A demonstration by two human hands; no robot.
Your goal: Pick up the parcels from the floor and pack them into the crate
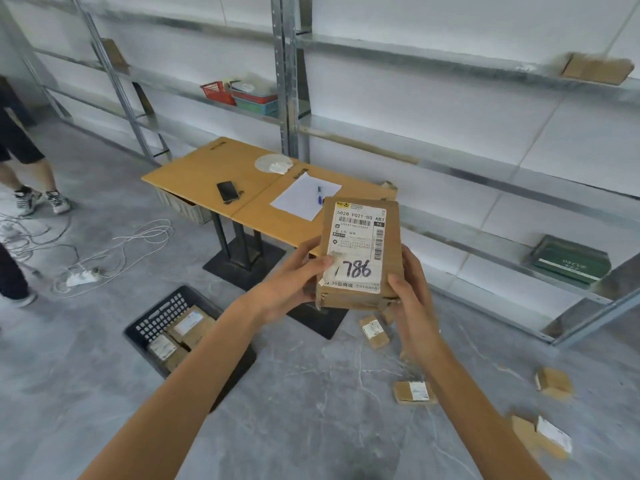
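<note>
The grey floor [304, 403] takes up most of the view, with a broad bare stretch between the crate and the scattered parcels. A metal shelving rack [287, 81] runs along the white wall and closes off the far and right edges. In front of it stands a wooden table [197, 171] on black pedestal bases; its near corner is hidden behind the lifted parcel.

The black lattice crate [159, 317] sits on the floor at lower left, just beside one table base, and the left forearm crosses its near corner. Several labelled parcels [188, 325] already lie inside it.

The held parcel [360, 244] (its label is hand-marked "786") is upright in the air, above the floor and to the right of the crate. The left hand [294, 282] grips its lower left edge, thumb pressed on the label and fingers curled behind. The right hand [412, 299] clasps the lower right edge with fingers wrapped round the side.

Four loose parcels lie on the floor to the right: one [374, 330] under the hands near the black base, one [414, 392] beside the right forearm, one [554, 382] farther right, and one [543, 438] towards the lower right edge.

White cables [138, 237] loop across the floor at left, near another person's sneakers [41, 202]. On the table lie a phone [227, 191], a sheet of paper [304, 197] and a pen [319, 195].
</note>
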